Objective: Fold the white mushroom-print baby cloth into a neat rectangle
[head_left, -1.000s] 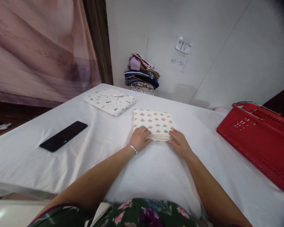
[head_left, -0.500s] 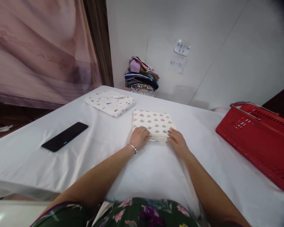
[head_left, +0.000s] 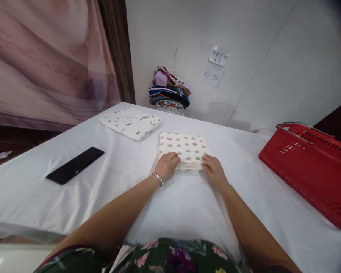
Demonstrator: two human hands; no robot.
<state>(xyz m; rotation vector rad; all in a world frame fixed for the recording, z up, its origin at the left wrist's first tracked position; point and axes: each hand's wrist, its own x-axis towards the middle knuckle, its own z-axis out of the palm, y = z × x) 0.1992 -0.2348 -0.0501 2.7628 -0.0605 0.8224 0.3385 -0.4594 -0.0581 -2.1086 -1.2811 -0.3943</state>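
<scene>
A folded cream cloth (head_left: 184, 146) with a grey, red and green print lies flat on the white-covered table (head_left: 125, 167), its stacked layers showing along the near edge. My left hand (head_left: 167, 165) grips its near left corner, fingers on top and the thumb at the layers. At the near right corner, my right hand (head_left: 214, 169) pinches the cloth the same way. Both thumbs are partly hidden. Farther back to the left lies another folded white cloth (head_left: 130, 123) with small printed figures, apart from my hands.
A black phone (head_left: 75, 165) lies on the table at the left. On the right stands a red plastic basket (head_left: 309, 174) with metal handles. Behind the table's far edge rises a pile of folded fabrics (head_left: 169, 91) against the wall. A pink curtain (head_left: 51, 60) hangs at the left.
Both hands stay at the cloth's near corners. The layers at its near edge look more spread and evenly lined up now. The view has shifted very slightly.
</scene>
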